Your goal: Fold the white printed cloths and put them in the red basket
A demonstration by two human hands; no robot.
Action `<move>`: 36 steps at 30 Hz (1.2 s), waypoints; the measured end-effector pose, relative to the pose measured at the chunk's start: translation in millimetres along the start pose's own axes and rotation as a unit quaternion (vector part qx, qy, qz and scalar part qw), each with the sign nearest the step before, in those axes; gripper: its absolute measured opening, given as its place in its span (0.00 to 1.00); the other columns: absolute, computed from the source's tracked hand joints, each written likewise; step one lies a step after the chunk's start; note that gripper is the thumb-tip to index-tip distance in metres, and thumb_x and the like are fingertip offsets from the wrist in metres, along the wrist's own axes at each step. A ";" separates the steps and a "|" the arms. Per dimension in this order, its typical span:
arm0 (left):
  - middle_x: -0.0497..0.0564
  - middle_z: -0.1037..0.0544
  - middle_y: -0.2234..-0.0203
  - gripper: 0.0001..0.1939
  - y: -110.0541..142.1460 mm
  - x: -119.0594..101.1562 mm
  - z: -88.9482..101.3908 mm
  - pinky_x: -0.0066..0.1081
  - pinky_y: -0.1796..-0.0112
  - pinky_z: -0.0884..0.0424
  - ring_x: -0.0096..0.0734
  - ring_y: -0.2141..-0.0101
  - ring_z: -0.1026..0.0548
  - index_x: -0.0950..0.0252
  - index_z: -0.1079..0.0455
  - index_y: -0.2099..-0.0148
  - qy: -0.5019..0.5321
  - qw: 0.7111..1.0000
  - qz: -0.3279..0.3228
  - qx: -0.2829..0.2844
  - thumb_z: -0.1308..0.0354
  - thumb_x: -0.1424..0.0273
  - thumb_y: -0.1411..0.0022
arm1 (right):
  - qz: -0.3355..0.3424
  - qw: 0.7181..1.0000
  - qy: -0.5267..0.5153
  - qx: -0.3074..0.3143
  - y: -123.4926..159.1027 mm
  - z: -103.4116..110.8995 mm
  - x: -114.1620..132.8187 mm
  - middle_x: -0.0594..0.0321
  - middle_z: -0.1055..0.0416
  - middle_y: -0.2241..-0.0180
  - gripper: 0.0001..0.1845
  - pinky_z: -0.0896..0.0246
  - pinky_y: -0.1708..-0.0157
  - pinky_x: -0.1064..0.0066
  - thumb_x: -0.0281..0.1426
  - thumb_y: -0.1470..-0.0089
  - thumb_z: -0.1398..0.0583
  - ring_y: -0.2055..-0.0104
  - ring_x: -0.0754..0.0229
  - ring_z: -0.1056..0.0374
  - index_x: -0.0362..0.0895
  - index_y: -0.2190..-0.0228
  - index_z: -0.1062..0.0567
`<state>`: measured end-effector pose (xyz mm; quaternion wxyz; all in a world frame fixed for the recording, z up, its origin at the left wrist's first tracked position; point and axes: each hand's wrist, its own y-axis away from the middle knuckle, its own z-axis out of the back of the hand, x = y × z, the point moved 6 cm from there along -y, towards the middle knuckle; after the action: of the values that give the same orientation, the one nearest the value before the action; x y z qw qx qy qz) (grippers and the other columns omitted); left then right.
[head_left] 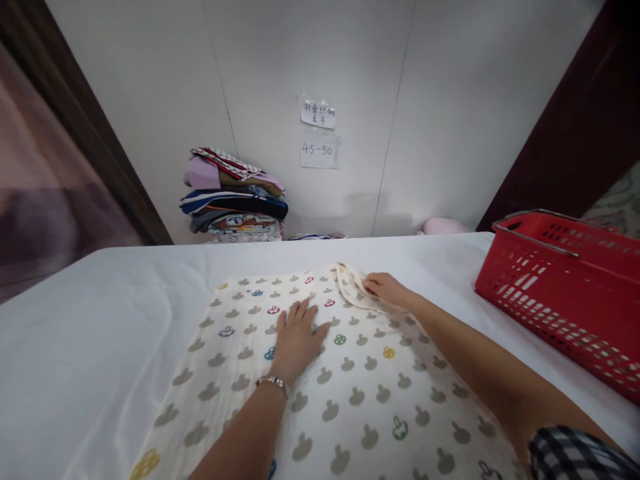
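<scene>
A cream cloth (350,380) printed with grey and coloured mushroom shapes lies spread over the white table. Flat on its middle rests my left hand (297,337), fingers stretched out, a silver bracelet at the wrist. My right hand (387,288) is closed on the cloth's far right edge, where a corner is lifted and curls back over the surface. The right fingertips are partly hidden by the fold. The cloth's near edge runs out of the picture below my forearms.
At the right stands a red plastic basket (560,287) with a metal handle. Behind the white table (125,320) is a stack of folded fabrics (235,197). Two paper notes (320,150) hang on the wall. A pink bundle (443,227) shows past the far edge.
</scene>
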<state>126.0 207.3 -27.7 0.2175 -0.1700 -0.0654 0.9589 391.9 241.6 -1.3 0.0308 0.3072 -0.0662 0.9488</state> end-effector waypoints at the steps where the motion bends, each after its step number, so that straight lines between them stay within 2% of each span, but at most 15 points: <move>1: 0.53 0.41 0.40 0.26 0.0 0.1 -0.1 0.51 0.41 0.56 0.44 0.39 0.48 0.60 0.38 0.43 -0.001 1.000 -0.001 -0.002 0.56 0.54 0.38 | -0.002 1.000 0.007 0.011 1.9 -1.7 0.0 0.64 0.27 0.75 0.14 0.44 0.70 0.76 0.37 0.47 0.47 0.71 0.63 0.34 0.43 0.73 0.25; 5: 0.52 0.42 0.39 0.26 0.0 0.7 -0.1 0.50 0.41 0.56 0.44 0.39 0.48 0.60 0.37 0.43 -0.001 1.000 0.002 0.001 0.56 0.54 0.39 | -0.076 0.993 0.087 -0.029 -4.2 15.2 -21.5 0.59 0.25 0.65 0.16 0.43 0.64 0.74 0.31 0.44 0.51 0.62 0.60 0.32 0.42 0.64 0.24; 9: 0.53 0.42 0.39 0.27 -0.7 0.7 0.9 0.51 0.41 0.56 0.44 0.39 0.49 0.61 0.38 0.43 0.002 1.000 0.008 0.014 0.56 0.54 0.39 | -0.121 0.984 0.130 0.008 -19.9 19.3 -39.4 0.52 0.25 0.63 0.11 0.43 0.62 0.72 0.30 0.48 0.44 0.59 0.54 0.32 0.39 0.70 0.22; 13: 0.53 0.42 0.39 0.26 -0.9 -0.2 3.1 0.51 0.41 0.55 0.43 0.39 0.48 0.61 0.37 0.43 0.003 1.000 0.006 0.009 0.56 0.54 0.39 | -0.141 0.979 0.129 0.065 -25.2 8.7 -35.5 0.52 0.25 0.63 0.11 0.43 0.65 0.73 0.35 0.52 0.40 0.60 0.54 0.31 0.40 0.71 0.22; 16: 0.53 0.42 0.39 0.26 -0.3 0.0 3.1 0.51 0.41 0.55 0.43 0.39 0.48 0.60 0.37 0.43 0.009 1.000 0.006 0.008 0.55 0.54 0.39 | -0.155 0.977 0.110 0.093 -20.8 6.1 -27.7 0.55 0.24 0.65 0.10 0.42 0.68 0.74 0.34 0.52 0.40 0.63 0.57 0.30 0.42 0.71 0.22; 19: 0.53 0.42 0.39 0.26 -0.1 1.0 1.8 0.50 0.41 0.56 0.44 0.39 0.48 0.61 0.37 0.43 0.009 1.000 0.007 0.010 0.55 0.54 0.39 | -0.159 0.979 0.090 0.096 -16.8 9.0 -22.4 0.58 0.25 0.62 0.11 0.42 0.66 0.76 0.31 0.51 0.42 0.61 0.59 0.31 0.43 0.66 0.22; 23: 0.53 0.42 0.39 0.26 -1.0 1.4 0.6 0.51 0.41 0.55 0.45 0.39 0.48 0.60 0.37 0.43 0.010 1.000 0.002 0.004 0.56 0.54 0.39 | -0.177 0.977 0.074 0.096 -16.5 12.5 -23.1 0.56 0.27 0.56 0.19 0.40 0.63 0.74 0.31 0.56 0.38 0.57 0.57 0.32 0.43 0.58 0.24; 28: 0.53 0.41 0.39 0.26 -1.5 1.0 -0.2 0.51 0.41 0.55 0.45 0.39 0.47 0.61 0.37 0.43 0.002 1.000 0.000 -0.003 0.55 0.55 0.39 | -0.193 0.973 0.034 0.125 -21.4 14.3 -27.3 0.57 0.24 0.64 0.15 0.39 0.68 0.72 0.35 0.62 0.34 0.66 0.58 0.30 0.45 0.67 0.21; 30: 0.53 0.41 0.40 0.26 -1.1 1.0 0.2 0.51 0.41 0.55 0.45 0.39 0.47 0.61 0.37 0.44 0.001 1.000 0.000 -0.004 0.56 0.54 0.39 | -0.190 0.976 0.028 0.098 -26.7 19.6 -31.3 0.59 0.24 0.64 0.16 0.39 0.69 0.73 0.35 0.60 0.35 0.66 0.58 0.30 0.45 0.65 0.22; 33: 0.53 0.42 0.39 0.26 -0.4 1.0 0.8 0.51 0.41 0.55 0.44 0.39 0.48 0.60 0.37 0.43 0.002 1.000 -0.001 -0.002 0.56 0.54 0.39 | -0.187 0.981 0.048 0.005 -34.6 31.3 -41.4 0.59 0.27 0.57 0.18 0.40 0.67 0.75 0.34 0.51 0.41 0.61 0.59 0.31 0.45 0.56 0.26; 36: 0.53 0.41 0.39 0.26 -0.4 1.3 1.1 0.50 0.41 0.55 0.44 0.39 0.47 0.60 0.37 0.43 0.004 1.000 -0.001 -0.003 0.56 0.54 0.38 | -0.196 0.975 0.086 -0.067 -36.1 33.9 -54.0 0.57 0.29 0.55 0.18 0.42 0.63 0.73 0.31 0.49 0.44 0.55 0.57 0.34 0.44 0.55 0.28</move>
<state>124.7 208.2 -26.9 0.2186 -0.1741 -0.0678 0.9578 458.8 271.4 -2.0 0.2422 0.2289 -0.0658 0.9405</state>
